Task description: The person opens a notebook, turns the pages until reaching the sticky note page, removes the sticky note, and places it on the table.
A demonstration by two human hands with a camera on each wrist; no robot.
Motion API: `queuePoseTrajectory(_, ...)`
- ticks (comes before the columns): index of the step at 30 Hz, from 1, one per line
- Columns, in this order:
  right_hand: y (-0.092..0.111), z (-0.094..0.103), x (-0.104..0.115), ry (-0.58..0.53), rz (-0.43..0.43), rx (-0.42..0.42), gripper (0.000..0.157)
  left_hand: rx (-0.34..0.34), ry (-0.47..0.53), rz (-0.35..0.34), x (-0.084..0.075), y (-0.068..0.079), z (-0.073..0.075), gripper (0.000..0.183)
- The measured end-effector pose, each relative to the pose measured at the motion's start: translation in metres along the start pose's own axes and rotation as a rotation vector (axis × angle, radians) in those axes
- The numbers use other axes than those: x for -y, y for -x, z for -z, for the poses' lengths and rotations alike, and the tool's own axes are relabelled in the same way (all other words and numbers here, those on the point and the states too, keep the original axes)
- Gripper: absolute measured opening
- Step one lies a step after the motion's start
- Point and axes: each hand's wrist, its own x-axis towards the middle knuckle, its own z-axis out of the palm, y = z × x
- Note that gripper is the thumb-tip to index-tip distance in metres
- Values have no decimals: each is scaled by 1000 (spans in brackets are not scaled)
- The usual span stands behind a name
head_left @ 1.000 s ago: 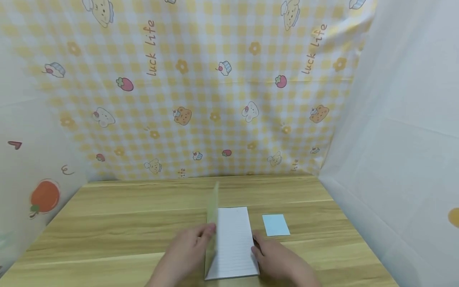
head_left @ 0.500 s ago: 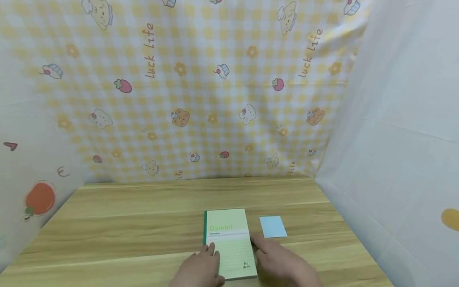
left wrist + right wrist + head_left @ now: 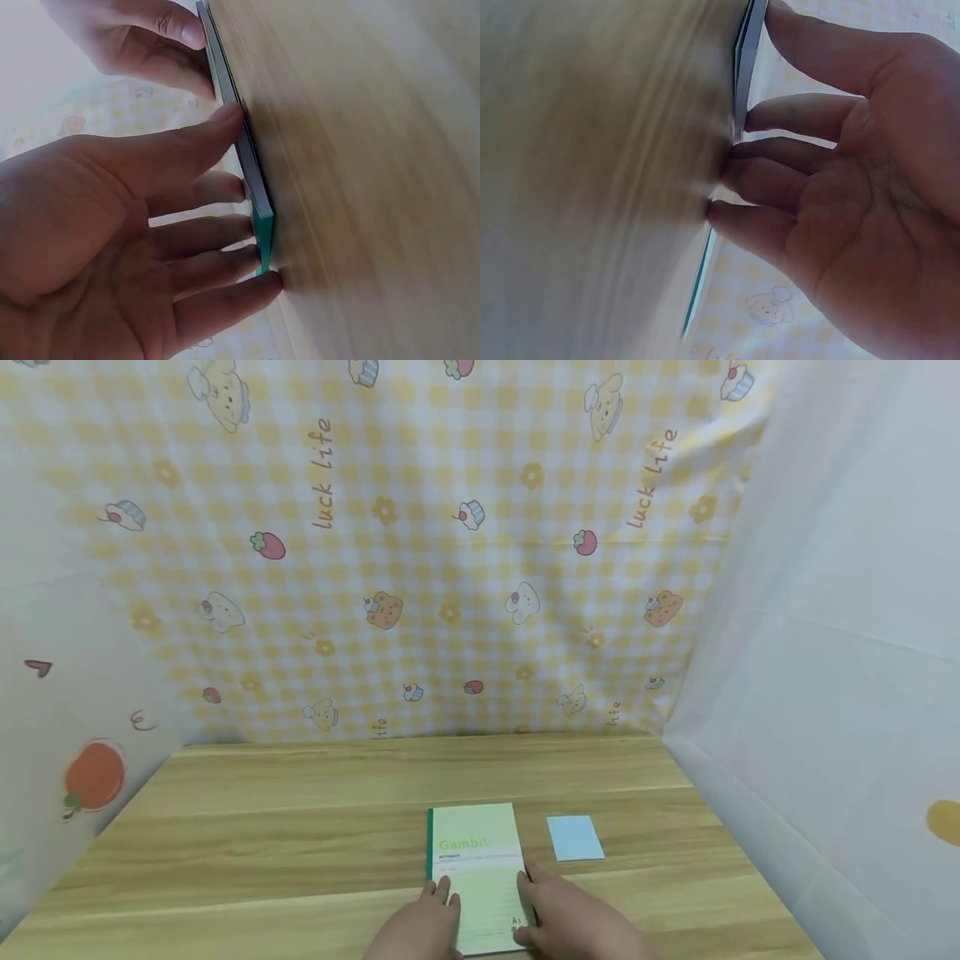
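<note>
A closed notebook [image 3: 476, 835] lies on the wooden table, pale green with "Gambit" printed on its cover and a green spine along the left. My left hand [image 3: 416, 928] rests on its lower left part, fingers fairly straight. In the left wrist view, the thumb of that left hand [image 3: 142, 217] touches the notebook's near edge [image 3: 251, 161], and the other fingertips meet the cover and spine corner. My right hand [image 3: 576, 917] lies along the right edge, its fingers loosely extended. In the right wrist view, several fingertips [image 3: 742, 172] reach down to the tabletop beside the notebook.
A light blue square of paper, like a sticky note pad [image 3: 575, 837], lies on the table [image 3: 300, 827] to the right of the notebook. A yellow checked cloth [image 3: 420, 560] hangs behind, and white sheets [image 3: 847, 652] line the sides.
The notebook was open on a lined page, my left hand turning the cover. The cover then closed, and that hand now rests on it. My right thumb has come over the lower right corner.
</note>
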Motion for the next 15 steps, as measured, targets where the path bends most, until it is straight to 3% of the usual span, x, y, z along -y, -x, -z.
queuePoseTrajectory(5,-1,5,6,-2,-12,-2,73,-19,30,23,-22,27,37,61)
queuePoseTrajectory(7,-1,5,9,14,-11,-11,73,-32,36,23,-27,33,45,58)
queuePoseTrajectory(15,-6,2,9,32,-1,-25,75,-10,51,14,-19,21,36,62)
